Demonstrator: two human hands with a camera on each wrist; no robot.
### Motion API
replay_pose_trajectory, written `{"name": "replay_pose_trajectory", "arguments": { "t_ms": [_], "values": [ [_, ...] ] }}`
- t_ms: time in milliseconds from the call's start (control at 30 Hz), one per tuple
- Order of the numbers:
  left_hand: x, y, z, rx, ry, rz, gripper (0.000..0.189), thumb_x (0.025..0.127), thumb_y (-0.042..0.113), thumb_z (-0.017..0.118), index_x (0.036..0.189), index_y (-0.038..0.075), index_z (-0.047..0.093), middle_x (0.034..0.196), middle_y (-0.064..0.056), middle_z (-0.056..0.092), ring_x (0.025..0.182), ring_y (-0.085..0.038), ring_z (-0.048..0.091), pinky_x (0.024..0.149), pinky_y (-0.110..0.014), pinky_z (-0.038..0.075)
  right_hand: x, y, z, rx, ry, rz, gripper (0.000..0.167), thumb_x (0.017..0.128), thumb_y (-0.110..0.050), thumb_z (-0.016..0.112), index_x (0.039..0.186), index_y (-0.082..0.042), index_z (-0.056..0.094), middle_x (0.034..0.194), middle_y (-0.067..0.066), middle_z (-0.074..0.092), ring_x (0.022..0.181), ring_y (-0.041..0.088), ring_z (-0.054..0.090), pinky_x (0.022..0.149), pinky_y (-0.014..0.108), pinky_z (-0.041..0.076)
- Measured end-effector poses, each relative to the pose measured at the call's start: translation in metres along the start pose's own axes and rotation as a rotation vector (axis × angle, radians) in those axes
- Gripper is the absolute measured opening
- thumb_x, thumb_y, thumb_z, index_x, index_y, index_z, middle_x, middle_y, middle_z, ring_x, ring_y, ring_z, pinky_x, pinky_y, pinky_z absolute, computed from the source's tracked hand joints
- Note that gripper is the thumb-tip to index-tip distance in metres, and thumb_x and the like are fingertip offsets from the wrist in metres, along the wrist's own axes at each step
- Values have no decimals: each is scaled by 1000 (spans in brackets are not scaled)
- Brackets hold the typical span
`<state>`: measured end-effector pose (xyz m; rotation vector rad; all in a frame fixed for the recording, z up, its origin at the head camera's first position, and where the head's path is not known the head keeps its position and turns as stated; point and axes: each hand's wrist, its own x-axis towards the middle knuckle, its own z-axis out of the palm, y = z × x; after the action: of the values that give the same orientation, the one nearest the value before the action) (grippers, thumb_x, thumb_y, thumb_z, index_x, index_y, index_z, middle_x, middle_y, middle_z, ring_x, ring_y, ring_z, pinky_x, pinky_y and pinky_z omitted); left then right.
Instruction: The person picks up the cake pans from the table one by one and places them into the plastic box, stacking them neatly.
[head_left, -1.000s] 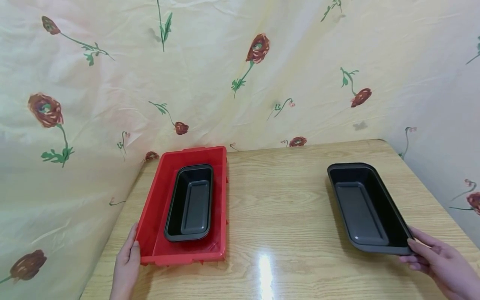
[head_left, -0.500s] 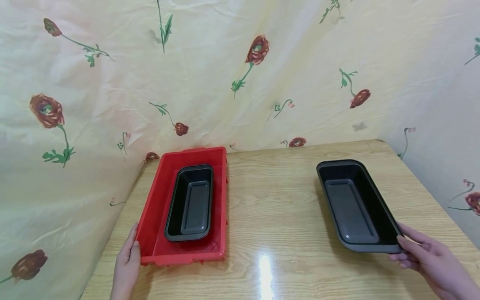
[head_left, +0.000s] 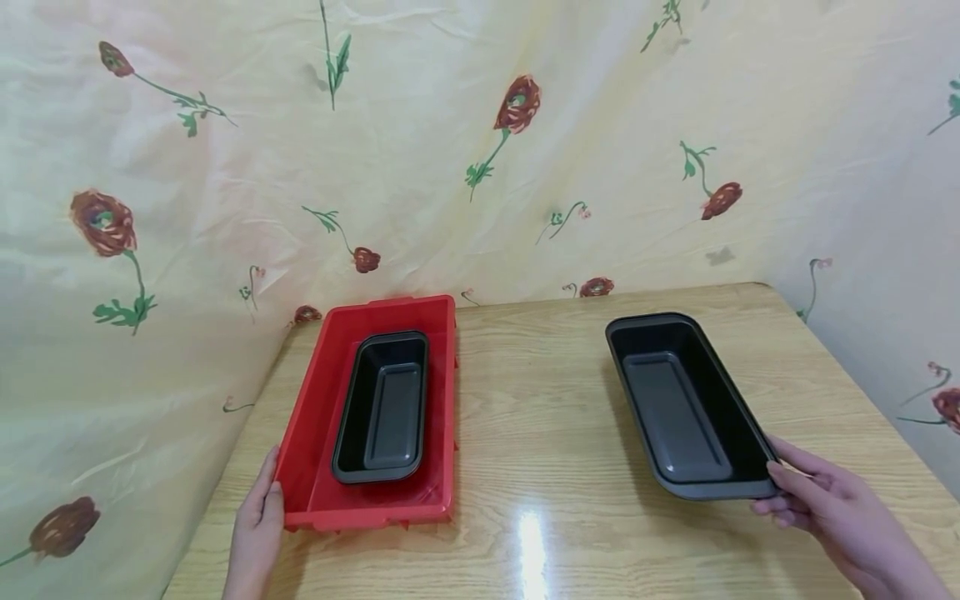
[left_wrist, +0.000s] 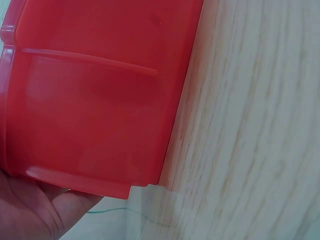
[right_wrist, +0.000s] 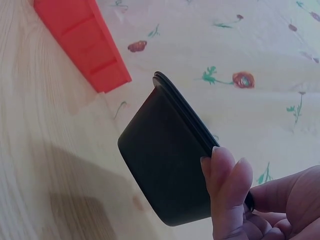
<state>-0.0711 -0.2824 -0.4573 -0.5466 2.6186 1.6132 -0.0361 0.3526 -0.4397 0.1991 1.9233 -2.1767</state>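
Note:
In the head view, a red plastic tray lies at the left of the table with one black loaf pan inside it. My left hand holds the tray's near left corner; in the left wrist view its fingers partly disappear behind the red rim. At the right, another black loaf pan is tilted, lifted off the table at least at its near end. My right hand pinches its near right corner, thumb on the rim and fingers beneath. From the right wrist, that pan's rim looks doubled.
The light wood table stretches between the tray and the held pan. Behind it and along both sides hangs a cream cloth printed with red flowers. The held pan casts a shadow on the wood.
My right hand has carried its loaf pan leftward over the table, closer to the tray. My left hand, the tray and the pan inside it keep their places.

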Motion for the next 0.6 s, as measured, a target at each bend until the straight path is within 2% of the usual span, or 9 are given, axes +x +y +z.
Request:
{"name": "replay_pose_trajectory", "arguments": {
  "t_ms": [233, 600],
  "values": [
    [0, 1, 0, -9, 6, -1, 52, 107, 28, 24, 156, 38, 7, 163, -5, 14, 143, -36, 26, 98, -44, 43, 8, -4, 11, 61, -84, -68, 50, 105, -5, 39, 116, -45, 66, 93, 9, 74, 75, 18, 72, 59, 27, 57],
    [0, 1, 0, 5, 10, 17, 51, 107, 28, 22, 156, 37, 8, 162, -2, 15, 143, -32, 26, 102, -42, 39, 16, -12, 34, 85, -210, -139, 50, 105, -2, 37, 124, -39, 65, 91, 11, 74, 75, 17, 72, 60, 25, 57]
  ]
}}
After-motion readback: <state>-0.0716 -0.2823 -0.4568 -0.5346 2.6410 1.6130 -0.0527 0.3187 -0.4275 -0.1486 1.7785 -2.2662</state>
